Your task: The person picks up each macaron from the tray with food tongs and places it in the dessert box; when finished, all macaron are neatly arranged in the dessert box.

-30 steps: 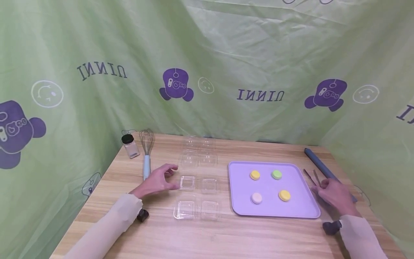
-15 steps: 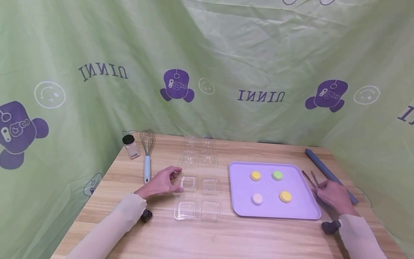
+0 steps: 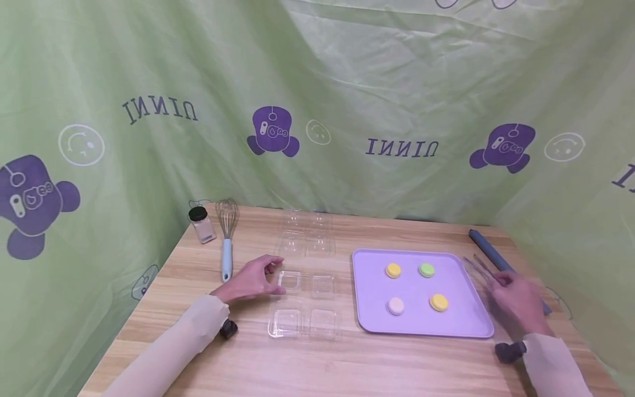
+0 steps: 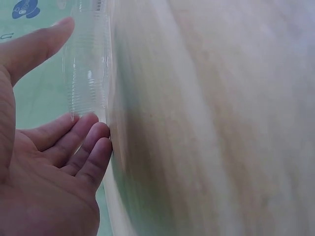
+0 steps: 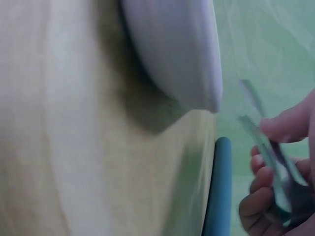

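Left hand is gaping, empty, at the box's nine o'clock; right hand is pinching tongs toward eleven. Flimsy-looking, the box is probably needing light rim holds.

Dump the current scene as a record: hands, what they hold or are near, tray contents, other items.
left_hand: open, thumb and fingers spread beside clear container; contact unclear
right_hand: gripping tongs, right of tray
tray: purple, flat on table
tray_contents: yellow macaron, green macaron, pale pink macaron, second yellow macaron
back_left: black-lidded jar, whisk
right_side: blue rod
backdrop: green printed cloth
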`<state>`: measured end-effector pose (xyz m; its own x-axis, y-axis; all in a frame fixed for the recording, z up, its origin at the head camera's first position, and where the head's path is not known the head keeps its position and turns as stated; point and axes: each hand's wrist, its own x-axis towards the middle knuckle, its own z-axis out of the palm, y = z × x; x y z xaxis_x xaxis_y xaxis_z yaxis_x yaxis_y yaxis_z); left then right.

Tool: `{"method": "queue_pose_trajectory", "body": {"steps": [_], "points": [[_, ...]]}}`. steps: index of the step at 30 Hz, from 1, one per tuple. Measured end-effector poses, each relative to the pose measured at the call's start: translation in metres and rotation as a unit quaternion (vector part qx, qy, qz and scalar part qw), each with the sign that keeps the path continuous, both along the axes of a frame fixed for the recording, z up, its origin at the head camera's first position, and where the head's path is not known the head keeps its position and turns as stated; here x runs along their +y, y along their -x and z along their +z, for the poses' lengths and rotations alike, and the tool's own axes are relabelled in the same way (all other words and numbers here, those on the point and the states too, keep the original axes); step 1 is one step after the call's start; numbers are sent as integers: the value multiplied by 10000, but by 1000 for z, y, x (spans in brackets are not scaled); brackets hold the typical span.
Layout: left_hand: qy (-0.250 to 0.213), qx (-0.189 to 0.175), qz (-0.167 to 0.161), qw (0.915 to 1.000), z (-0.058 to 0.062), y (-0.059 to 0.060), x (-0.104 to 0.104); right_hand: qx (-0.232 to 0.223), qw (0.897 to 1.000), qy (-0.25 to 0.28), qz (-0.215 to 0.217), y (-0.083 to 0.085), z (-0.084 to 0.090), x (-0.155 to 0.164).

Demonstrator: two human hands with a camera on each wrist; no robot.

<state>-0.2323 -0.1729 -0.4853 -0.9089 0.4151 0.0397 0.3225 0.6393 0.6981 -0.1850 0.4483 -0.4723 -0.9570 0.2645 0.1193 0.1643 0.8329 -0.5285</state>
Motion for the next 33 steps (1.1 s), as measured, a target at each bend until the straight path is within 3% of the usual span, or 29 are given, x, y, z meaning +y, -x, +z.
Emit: {"method": "queue_pose_trajectory", "body": {"steps": [5,13,17,22,28,33], "points": [[-17,-35,-9,10000,0,0,1,-24,9996,245,-146,-1,7,3],[18,89,-32,10000,-1,1,1,434,9953,599,-632,1,25,6],[49,155,-21,9999,-2,2,0,540,9929,832,-662,3,35,5],[57,178,-9,9998,-3,2,0,810,9934,658,-477,7,45,-2],[70,173,13,9998,-2,1,0,1043,9945,-85,-39,14,56,-20],[132,183,29,9997,-1,1,1,1332,9889,-513,408,21,63,-37]]}}
